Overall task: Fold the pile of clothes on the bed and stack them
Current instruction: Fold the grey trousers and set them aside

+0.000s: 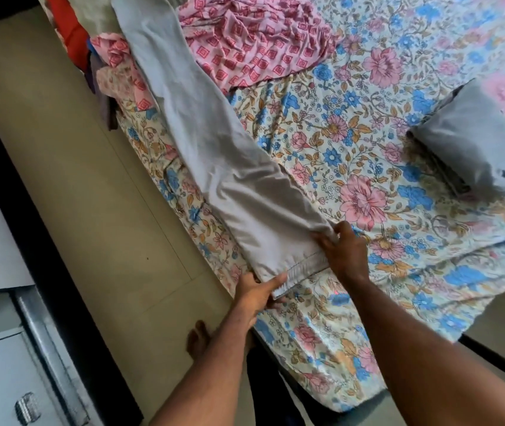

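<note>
Two hands (257,292) (341,250) gripping one grey trousers (214,142)

Pale grey trousers (214,142) lie on a cream bed sheet (352,155) printed with pink and blue flowers and tan leaves; a pink garment (254,41) with red diamonds, a grey folded piece (466,136), red cloth (71,29), beige floor (60,167)

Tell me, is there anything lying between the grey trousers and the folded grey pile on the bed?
Nothing visible. Only bare flowered bedsheet lies between the grey trousers and the folded grey pile. Both hands already grip the waistband.
</note>
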{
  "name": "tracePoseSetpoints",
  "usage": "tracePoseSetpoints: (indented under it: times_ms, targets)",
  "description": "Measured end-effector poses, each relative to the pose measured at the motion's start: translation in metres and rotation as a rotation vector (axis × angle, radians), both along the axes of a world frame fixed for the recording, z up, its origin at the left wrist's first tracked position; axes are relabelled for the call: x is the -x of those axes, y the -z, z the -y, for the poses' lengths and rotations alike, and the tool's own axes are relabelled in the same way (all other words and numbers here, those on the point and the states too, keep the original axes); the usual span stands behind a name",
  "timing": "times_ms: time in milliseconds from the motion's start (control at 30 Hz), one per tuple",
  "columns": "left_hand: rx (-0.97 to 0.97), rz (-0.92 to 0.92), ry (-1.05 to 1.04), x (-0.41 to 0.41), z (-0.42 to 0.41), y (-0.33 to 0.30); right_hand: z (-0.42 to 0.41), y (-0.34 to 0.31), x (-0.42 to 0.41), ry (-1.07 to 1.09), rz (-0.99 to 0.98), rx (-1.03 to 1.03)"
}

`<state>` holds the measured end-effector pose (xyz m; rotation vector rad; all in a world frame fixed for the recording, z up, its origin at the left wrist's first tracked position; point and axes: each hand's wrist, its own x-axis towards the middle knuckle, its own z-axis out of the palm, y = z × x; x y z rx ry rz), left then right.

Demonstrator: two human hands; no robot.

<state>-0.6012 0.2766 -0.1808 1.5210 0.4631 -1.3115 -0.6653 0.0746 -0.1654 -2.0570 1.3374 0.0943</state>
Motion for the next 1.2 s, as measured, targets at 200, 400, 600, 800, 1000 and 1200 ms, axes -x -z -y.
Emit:
tracePoseSetpoints:
  times_ms: [200,400,600,800,1000,1200]
  targets:
    - [-0.237,0.16,0.15,0.013,0.011,0.006,0.024,0.024,0.017,-0.127,-0.266,0.001]
    - [-0.301,0.295,0.04,-0.039,0.01,-0.001,0.018,0.009,-0.029,-0.374,-0.244,0.099]
    - [-0.333,0.347,0.029,-0.109,0.022,-0.002,0.02,0.001,-0.088,-0.452,-0.205,0.051]
    - [-0.324,0.405,0.016,-0.187,0.022,0.0,0.032,0.005,-0.168,-0.468,-0.165,0.066]
    - [-0.365,0.474,-0.05,-0.298,0.026,0.014,0.029,0.015,-0.284,-0.46,-0.101,0.097]
    - [-0.381,0.615,-0.038,-0.433,0.031,0.011,0.022,0.01,-0.422,-0.496,-0.051,0.125]
